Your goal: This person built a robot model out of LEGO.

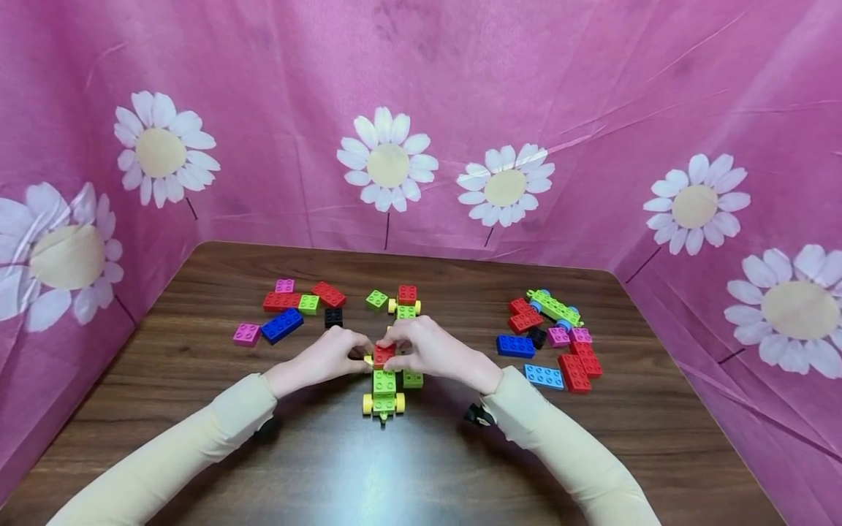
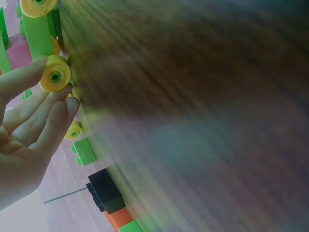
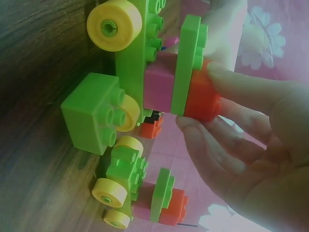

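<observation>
A toy car with a green wheeled base and yellow wheels stands mid-table. On the base sit a pink brick, a thin green plate and, topmost, a red brick. My left hand pinches a yellow wheel on the car's left side. From the right, my right hand holds the red brick between thumb and fingers. Beside the car, close to the right hand, lies a loose green brick. Behind it stands a similar second car, partly hidden by the right hand in the head view.
At the left lie loose bricks: a blue one, a black one, and several red, pink and green ones. Over on the right are a green base with blue wheels, a light blue brick and several others. A pink flowered cloth hangs around the table.
</observation>
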Motion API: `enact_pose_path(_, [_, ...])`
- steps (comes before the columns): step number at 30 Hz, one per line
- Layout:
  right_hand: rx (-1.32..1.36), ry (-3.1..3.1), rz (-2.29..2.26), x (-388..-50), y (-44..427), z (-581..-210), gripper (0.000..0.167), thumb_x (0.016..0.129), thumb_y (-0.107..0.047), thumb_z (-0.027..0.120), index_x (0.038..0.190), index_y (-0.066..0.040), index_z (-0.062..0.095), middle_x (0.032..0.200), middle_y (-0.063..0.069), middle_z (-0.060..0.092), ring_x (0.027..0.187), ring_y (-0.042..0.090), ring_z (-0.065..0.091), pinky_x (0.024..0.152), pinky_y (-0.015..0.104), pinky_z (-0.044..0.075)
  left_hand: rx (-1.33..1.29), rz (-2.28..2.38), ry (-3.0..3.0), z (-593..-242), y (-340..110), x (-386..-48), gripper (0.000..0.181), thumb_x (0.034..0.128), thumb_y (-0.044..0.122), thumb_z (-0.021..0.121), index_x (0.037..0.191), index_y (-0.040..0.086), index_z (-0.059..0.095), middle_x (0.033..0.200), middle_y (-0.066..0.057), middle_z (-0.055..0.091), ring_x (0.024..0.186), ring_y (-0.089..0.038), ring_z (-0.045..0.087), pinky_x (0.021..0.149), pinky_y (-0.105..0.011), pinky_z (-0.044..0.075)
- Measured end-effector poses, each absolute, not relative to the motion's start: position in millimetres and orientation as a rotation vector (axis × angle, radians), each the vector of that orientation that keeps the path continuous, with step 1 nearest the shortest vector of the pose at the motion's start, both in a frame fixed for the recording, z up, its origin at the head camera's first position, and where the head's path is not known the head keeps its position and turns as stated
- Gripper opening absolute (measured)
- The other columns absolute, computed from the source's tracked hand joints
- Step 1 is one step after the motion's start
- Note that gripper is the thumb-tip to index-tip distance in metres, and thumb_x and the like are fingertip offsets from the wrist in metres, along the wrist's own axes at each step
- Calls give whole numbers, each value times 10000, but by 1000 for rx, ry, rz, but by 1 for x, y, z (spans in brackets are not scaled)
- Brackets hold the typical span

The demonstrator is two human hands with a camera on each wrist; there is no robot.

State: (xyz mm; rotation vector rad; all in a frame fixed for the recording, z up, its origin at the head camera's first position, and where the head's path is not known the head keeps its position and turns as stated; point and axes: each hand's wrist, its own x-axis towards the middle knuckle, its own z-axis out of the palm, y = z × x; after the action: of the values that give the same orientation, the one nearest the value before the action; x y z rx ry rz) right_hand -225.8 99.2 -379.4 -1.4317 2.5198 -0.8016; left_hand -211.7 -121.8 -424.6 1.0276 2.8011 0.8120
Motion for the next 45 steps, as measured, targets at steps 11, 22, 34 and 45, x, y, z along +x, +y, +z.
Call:
enact_pose_path(11, [-1423, 2519, -826, -226, 101, -381, 279, 828, -149, 798, 1078, -36, 745, 959, 60, 730, 883, 128, 698, 808, 269, 601, 1003, 828, 2783, -422, -122, -213, 185, 854, 169, 768, 985, 41, 745, 956, -73, 771, 842, -148, 723, 747, -294, 601])
enact_pose_path(22, [-1512, 2492, -837, -225, 105, -387, 325, 862, -169, 769, 1148, -19, 728, 994, 80, 738, 862, 208, 681, 768, 303, 608, 994, 825, 2787, -426, -123, -211, 200, 851, 170, 771, 990, 28, 743, 967, -90, 771, 843, -163, 731, 749, -298, 604])
enact_pose_path(34, [-1436, 2528, -877, -225, 106, -389, 258, 869, -190, 765, 1089, -59, 729, 981, 56, 727, 865, 230, 685, 754, 356, 603, 997, 844, 2777, -431, -124, -212, 170, 858, 164, 765, 980, 47, 744, 950, -64, 771, 844, -143, 727, 753, -293, 603])
enact_pose_path(45, [-1389, 2521, -856, -226, 104, -381, 225, 853, -159, 778, 1037, -36, 737, 941, 73, 714, 858, 246, 700, 774, 358, 606, 1005, 828, 2783, -426, -122, -213, 169, 852, 173, 771, 969, 54, 745, 936, -59, 771, 834, -140, 723, 742, -284, 599])
